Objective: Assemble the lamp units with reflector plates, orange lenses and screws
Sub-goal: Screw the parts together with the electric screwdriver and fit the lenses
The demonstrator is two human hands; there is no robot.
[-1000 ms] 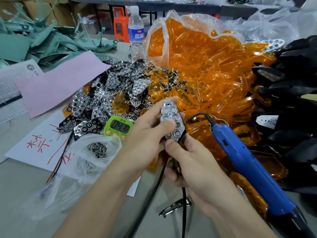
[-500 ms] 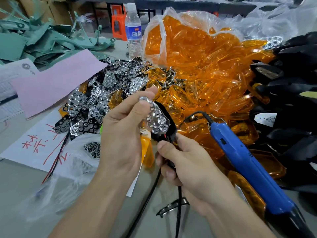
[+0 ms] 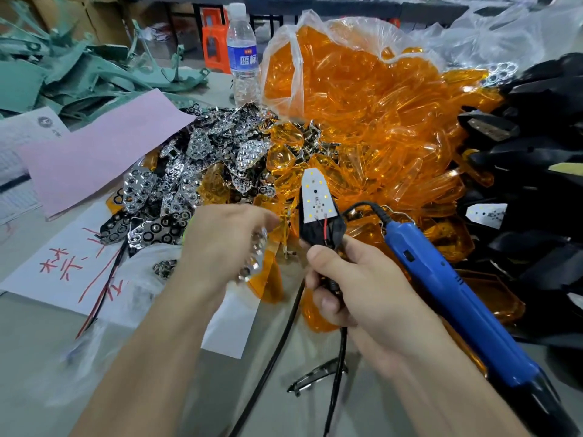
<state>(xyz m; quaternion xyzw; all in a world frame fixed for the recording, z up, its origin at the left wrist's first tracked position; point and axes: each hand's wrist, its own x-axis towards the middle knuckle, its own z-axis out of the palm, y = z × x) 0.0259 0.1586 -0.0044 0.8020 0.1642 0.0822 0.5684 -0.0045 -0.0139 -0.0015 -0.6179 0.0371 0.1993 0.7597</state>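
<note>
Head view. Gripped in right hand [image 3: 356, 288], fingers curled tight: black lamp housing [image 3: 318, 231], white LED board [image 3: 316, 197] facing up. Held in motion-blurred left hand [image 3: 220, 247], fingers curled: chrome reflector plate [image 3: 256, 257], just left of housing. Beside right hand: blue electric screwdriver [image 3: 441, 279]. Behind: bagged orange lenses [image 3: 362, 121], reflector pile [image 3: 189, 171]. Left of left hand: screws [image 3: 164, 268].

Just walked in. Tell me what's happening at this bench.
A person is assembling a lamp unit. The right hand grips a black lamp housing with its white LED board bare. The left hand holds a chrome reflector plate beside it, not yet fitted. The blue screwdriver sits untouched by the right forearm, orange lenses heaped behind.
</note>
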